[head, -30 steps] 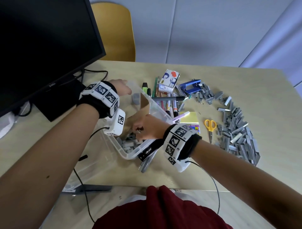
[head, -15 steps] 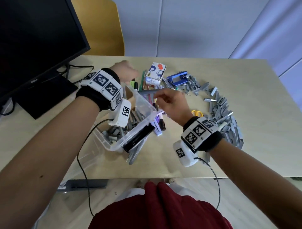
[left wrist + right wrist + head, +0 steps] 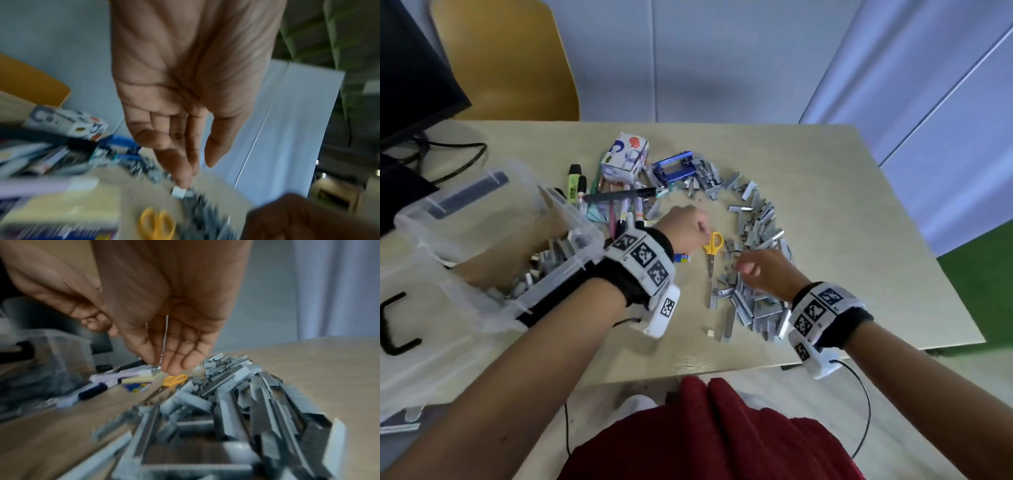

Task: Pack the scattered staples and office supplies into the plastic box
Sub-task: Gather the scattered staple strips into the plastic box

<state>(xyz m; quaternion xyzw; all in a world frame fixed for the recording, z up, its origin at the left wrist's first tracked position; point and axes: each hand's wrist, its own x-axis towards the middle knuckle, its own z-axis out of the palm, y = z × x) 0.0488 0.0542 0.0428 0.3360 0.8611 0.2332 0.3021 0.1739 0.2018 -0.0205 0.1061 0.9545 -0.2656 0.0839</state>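
Staples (image 3: pixel 753 274) everywhere, a thick grey arc of strips curving along the right half of the table (image 3: pixel 859 212) down toward its near edge. My right hand (image 3: pixel 763 270) is over the near part of that pile, fingers bunched downward with the tips together; something thin and silvery runs between them in the wrist view, too blurred to name. My left hand (image 3: pixel 681 229) is just beside the scissors (image 3: pixel 712 250), fingers loosely extended and pointing down, holding nothing, one tip right at a small pale bit among the staples. The box (image 3: pixel 500 240) stands at the table's left edge, clear plastic, with staple strips already inside. Markers (image 3: pixel 616 209) lie jumbled between it and the scissors, a small carton (image 3: pixel 625 157) and a blue stapler (image 3: pixel 674 168) toward the far edge.
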